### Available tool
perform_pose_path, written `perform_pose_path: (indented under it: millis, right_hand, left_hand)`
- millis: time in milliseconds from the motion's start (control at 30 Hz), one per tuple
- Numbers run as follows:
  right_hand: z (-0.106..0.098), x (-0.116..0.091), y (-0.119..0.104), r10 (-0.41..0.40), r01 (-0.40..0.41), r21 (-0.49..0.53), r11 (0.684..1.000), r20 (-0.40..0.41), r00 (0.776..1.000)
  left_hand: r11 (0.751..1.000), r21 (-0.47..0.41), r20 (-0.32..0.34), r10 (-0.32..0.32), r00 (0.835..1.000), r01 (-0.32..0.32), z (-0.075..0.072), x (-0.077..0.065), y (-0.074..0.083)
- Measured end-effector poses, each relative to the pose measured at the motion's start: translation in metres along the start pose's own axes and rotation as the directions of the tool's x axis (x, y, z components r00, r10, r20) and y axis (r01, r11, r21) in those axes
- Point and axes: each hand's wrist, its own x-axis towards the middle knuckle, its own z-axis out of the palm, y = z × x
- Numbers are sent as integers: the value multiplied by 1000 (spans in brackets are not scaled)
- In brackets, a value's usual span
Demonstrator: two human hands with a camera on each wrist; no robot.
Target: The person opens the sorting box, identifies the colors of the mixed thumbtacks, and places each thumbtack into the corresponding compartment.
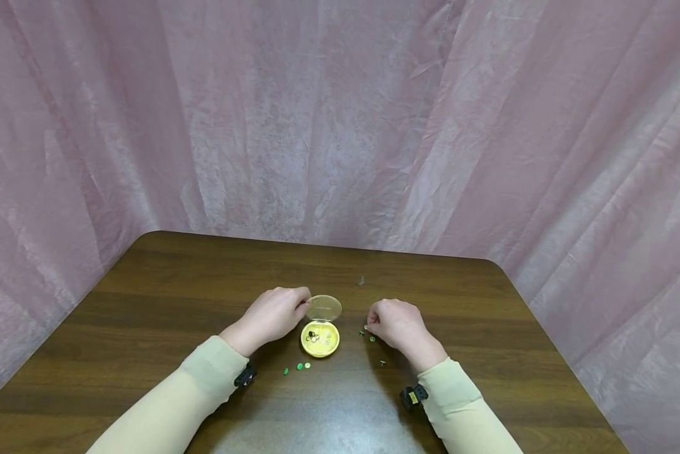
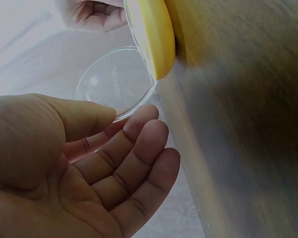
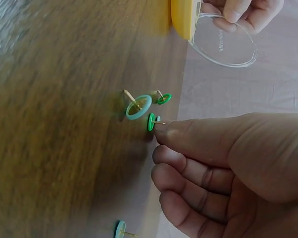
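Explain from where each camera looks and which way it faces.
Head: worn on the head, looks forward and down at the table, yellow case and curtain; both forearms, left hand and right hand show.
Left wrist: on that wrist, looks along the left hand at the clear lid; this hand's fingers show, plus part of the right hand.
Right wrist: on that wrist, looks along the right hand at green pins; that hand and part of the left show.
Both wrist views share the case and lid.

Dressed in pale yellow-green

The left sleeve (image 1: 164, 403) and right sleeve (image 1: 479, 422) are long and plain, each with a wide, creased cuff. The 2 wrist cameras are small, black and boxy; the right camera (image 1: 414, 397) bears a yellow label, the left camera (image 1: 245, 376) pale spots.
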Motion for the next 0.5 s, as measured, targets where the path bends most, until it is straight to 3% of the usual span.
perform_pose_path:
  millis: [500]
  right_hand:
    - [3,1,-3,-4,4,12,1000,-12,1000]
  left_hand:
    - [1000,-6,6,-8,1000,8,1,0,-1]
